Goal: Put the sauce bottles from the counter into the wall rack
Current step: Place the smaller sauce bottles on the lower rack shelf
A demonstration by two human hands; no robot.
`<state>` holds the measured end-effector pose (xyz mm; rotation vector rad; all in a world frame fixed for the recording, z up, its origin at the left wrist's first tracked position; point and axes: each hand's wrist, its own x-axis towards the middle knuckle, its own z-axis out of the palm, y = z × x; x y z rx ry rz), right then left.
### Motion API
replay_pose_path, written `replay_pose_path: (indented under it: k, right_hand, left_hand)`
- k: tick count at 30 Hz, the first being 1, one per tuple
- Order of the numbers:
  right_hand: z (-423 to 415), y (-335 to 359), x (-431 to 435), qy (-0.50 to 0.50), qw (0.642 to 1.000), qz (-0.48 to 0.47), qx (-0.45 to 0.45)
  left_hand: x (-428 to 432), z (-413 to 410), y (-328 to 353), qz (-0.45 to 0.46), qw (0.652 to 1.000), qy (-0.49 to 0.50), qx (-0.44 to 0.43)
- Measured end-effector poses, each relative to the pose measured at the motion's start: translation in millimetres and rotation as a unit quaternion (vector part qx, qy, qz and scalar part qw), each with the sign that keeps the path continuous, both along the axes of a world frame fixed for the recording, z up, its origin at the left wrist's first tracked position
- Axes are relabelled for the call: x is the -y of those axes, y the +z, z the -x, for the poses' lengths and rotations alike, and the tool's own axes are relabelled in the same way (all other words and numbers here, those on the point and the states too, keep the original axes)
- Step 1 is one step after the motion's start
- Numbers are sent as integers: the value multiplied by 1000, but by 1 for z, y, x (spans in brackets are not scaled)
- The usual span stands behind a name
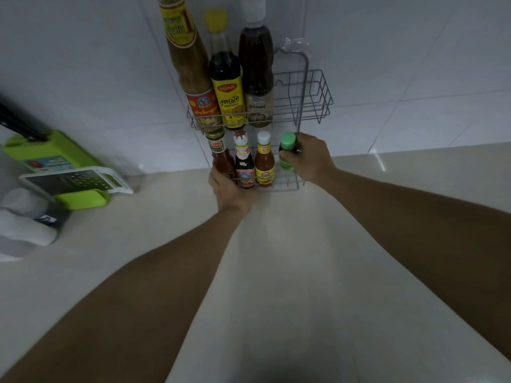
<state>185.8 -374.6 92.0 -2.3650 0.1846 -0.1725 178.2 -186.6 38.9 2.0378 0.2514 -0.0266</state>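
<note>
**A:** What is the right hand (pixel 309 158) doing?

**B:** It is wrapped around the green bottle (pixel 287 153), just right of the middle of the frame. It holds it at the neck, right under the cap. The bottle is at the right end of the rack's (pixel 318 95) lower shelf. I cannot tell if it sits on the wires yet.

**A:** Will it be hard to hold?

**B:** I think not. It looks small and light. It is smooth, so it may slip. It could be glass or plastic, I cannot tell, so put it down softly. A grip around the middle would be safer.

**A:** And the left hand (pixel 229 186)?

**B:** It is at the left end of the lower shelf, fingers curled round the bottom of the red bottle (pixel 221 158).

**A:** What is close by?

**B:** The yellow-label bottle (pixel 264 164) stands just beside the green one, and a bump could knock it. The dark bottle (pixel 244 167) is next to that. Three tall bottles (pixel 229 87) fill the upper shelf right above, so there is little room to lift.

**A:** Anything else?

**B:** A green grater (pixel 77 183) lies on the counter (pixel 290 272) at the left, well apart. No sauce bottles show on the counter.
</note>
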Motion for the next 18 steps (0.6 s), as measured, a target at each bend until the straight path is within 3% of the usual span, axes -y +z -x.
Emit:
replay_pose_path:
  k: [4, 7, 18]
  right_hand:
    - [-12, -28, -6, -5, 997, 6, -80]
    - [-14, -43, -8, -10, 996, 4, -91]
    - [-9, -37, -5, 17, 988, -37, -146]
  left_hand:
    - [-4, -12, -5, 54, 999, 3, 4]
    - [-12, -17, -20, 69, 998, -4, -4]
    - [-8, 2, -7, 14, 1000, -11, -23]
